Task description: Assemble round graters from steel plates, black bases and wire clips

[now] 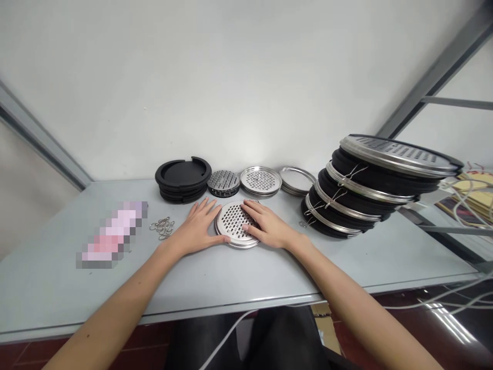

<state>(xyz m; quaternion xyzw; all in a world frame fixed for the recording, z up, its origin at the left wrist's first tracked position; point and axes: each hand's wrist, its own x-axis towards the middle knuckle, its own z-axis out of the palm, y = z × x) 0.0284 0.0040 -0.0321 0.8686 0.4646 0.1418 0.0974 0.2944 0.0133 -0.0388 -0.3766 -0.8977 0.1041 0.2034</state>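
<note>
A round metal disc with slotted holes [235, 221] lies near the middle of the table, between my two hands. My left hand [198, 226] rests at its left side, fingers spread, the thumb on the lower left rim. My right hand [267, 223] lies over the disc's right part, its fingertips on the perforated face. Neither hand is wrapped round anything. Behind the disc stand a low pile of dark grater discs [223, 181], a pile of silver perforated discs [261, 181] and some plain metal rings or plates [297, 180].
Black round trays [183, 174] are stacked at the back left. Several small metal clips [164, 227] lie left of my left hand, near a blurred pinkish item [111, 234]. A tall leaning stack of black-and-metal assemblies [358, 190] stands at the right, by a grey frame.
</note>
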